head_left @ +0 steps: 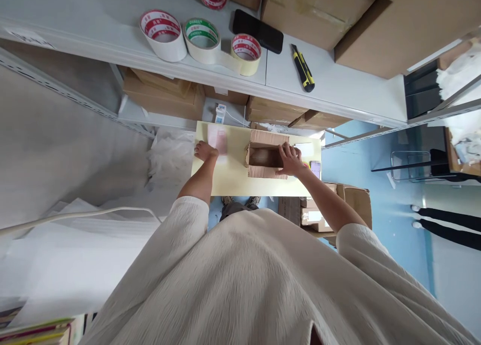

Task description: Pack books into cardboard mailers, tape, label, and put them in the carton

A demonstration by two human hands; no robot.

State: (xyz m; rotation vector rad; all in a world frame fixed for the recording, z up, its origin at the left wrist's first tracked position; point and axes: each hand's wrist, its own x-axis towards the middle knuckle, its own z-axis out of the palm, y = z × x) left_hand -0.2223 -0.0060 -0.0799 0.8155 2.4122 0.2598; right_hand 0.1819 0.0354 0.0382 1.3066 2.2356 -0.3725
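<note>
From here I see the R hand (pixel 290 158) on the box (pixel 266 171), fingers spread; can't tell if it's holding tight. The box sits open, mostly left of that hand. L hand (pixel 206 150) is by the pink sheet (pixel 217 139); can't tell if it's got smth. If the R hand pushes hard, the box might bend b/c its top's open, or bump the phone (pixel 314 169) just right of that hand.

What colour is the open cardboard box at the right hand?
Brown; the open brown cardboard box shows best in the head view.
</note>
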